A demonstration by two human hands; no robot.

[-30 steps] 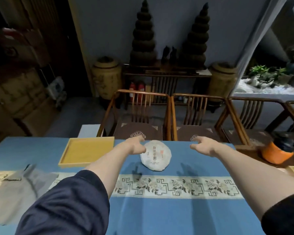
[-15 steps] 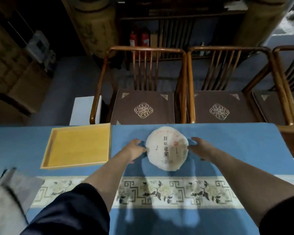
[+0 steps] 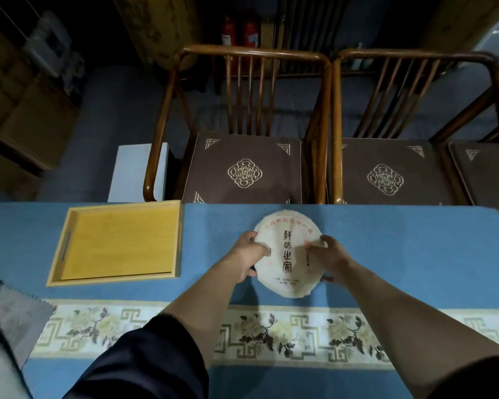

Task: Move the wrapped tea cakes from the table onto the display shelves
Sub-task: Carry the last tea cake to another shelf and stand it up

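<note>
The left hand (image 3: 249, 256) grips the left edge of the wrapped tea cake (image 3: 289, 253), fingers curled over its rim and thumb underneath. The right hand (image 3: 326, 259) holds the opposite edge the same way, fingers lying on the paper face. The grip is thus two-handed and closed on the cake. The cake is a round disc in pale paper with dark characters down its middle, and it sits near the far edge of the worktop (image 3: 401, 249); whether it still rests there or is just lifted cannot be told.

To the left of the cake, apart from it, lies a shallow yellow wooden tray (image 3: 118, 243) with a slot handle in its left wall. Further left of the cake, at the near corner, a grey cloth (image 3: 15, 312) lies folded. Nothing stands between the hands and the cake.

The worktop is covered in blue cloth, and nearer than the cake runs a pale embroidered band (image 3: 285, 335) of flowers and key pattern. Beyond the cake stand wooden armchairs: one (image 3: 242, 165) straight behind it, another (image 3: 386, 174) behind and to its right, both with brown cushions bearing a pale knot emblem. A white box (image 3: 137, 171) stands on the floor behind the tray. Far behind the cake, red fire extinguishers (image 3: 239, 33) stand in the dim room.
</note>
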